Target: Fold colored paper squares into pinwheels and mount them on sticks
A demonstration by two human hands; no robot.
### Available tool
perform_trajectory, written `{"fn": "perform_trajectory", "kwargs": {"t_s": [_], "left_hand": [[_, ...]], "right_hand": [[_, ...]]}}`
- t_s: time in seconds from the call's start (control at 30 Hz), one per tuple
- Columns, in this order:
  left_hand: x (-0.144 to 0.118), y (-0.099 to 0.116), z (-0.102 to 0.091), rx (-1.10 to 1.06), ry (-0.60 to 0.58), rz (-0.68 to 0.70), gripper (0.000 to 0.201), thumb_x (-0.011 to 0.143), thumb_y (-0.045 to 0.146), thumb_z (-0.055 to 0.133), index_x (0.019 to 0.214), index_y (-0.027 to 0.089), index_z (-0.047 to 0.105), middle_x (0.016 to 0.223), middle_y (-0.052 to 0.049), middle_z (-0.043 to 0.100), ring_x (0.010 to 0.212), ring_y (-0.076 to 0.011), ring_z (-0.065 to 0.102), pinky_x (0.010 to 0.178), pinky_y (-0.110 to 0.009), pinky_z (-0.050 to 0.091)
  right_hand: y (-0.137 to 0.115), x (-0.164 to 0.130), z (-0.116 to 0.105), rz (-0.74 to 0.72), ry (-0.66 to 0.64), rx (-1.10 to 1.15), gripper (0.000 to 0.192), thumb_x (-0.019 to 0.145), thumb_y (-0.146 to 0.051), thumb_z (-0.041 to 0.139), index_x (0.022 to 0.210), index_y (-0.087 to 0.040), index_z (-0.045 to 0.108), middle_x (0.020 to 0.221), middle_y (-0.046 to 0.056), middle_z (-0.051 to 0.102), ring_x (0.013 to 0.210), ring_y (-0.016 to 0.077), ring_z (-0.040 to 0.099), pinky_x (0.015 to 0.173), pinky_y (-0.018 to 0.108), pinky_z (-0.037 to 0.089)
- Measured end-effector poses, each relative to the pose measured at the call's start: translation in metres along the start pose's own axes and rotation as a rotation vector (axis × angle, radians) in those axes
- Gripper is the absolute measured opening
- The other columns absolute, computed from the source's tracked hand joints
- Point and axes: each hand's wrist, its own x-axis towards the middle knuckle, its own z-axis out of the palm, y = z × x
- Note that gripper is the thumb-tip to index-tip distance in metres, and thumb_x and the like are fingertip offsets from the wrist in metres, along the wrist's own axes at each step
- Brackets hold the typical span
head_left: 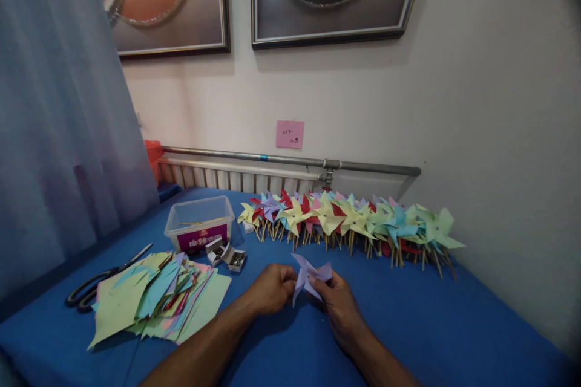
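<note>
A lavender paper pinwheel (303,273) with pointed, folded blades is held just above the blue-covered table, near the front middle. My right hand (341,307) pinches it, the thumb near its centre and the fingers behind the paper. On its other side, my left hand (271,290) is closed, its fingertips curled close to the left blade. What that hand holds, if anything, is hidden behind the fingers. Beyond both hands, many finished-looking pinwheels (327,215) in yellow, red, blue, green and purple lie on wooden sticks in a long row.
To the left lies a pile of cut coloured paper (122,296), with black-handled scissors (86,292) beside it. Behind stands a clear plastic tub (200,219) with thin sticks inside. Two small boxes of metal pins (236,260) sit before it. A pipe (290,160) runs along the wall.
</note>
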Motion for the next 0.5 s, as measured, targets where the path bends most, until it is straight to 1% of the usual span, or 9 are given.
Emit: {"fn": "perform_trajectory", "kwargs": {"t_s": [0.17,0.33,0.5], "left_hand": [[0.0008,-0.002,0.0002,0.032,0.011,0.029,0.015,0.08,0.023,0.047,0.079,0.016,0.061,0.061,0.004,0.055,0.052,-0.01,0.047,0.054,-0.021,0.036],[-0.0009,0.0013,-0.0004,0.039,0.032,0.023,0.015,0.079,0.021,0.046,0.078,0.016,0.06,0.061,0.004,0.054,0.052,-0.0096,0.046,0.054,-0.021,0.035],[-0.0009,0.0012,-0.0011,0.042,0.03,0.032,0.014,0.079,0.021,0.047,0.078,0.016,0.061,0.061,0.005,0.055,0.051,-0.0096,0.045,0.055,-0.022,0.036]], "right_hand": [[0.0023,0.0006,-0.0005,-0.008,0.008,0.005,0.04,0.057,-0.044,0.09,0.079,-0.019,0.068,0.067,-0.002,0.066,0.062,0.0161,0.058,0.061,0.027,0.047],[0.0015,-0.0003,0.0001,0.002,-0.002,0.0,0.042,0.059,-0.047,0.089,0.084,-0.019,0.07,0.076,0.002,0.072,0.068,0.0197,0.062,0.068,0.031,0.051],[-0.0013,-0.0023,0.002,0.006,0.009,0.012,0.043,0.058,-0.047,0.089,0.084,-0.019,0.07,0.072,0.001,0.071,0.066,0.0196,0.062,0.067,0.031,0.051]]}}
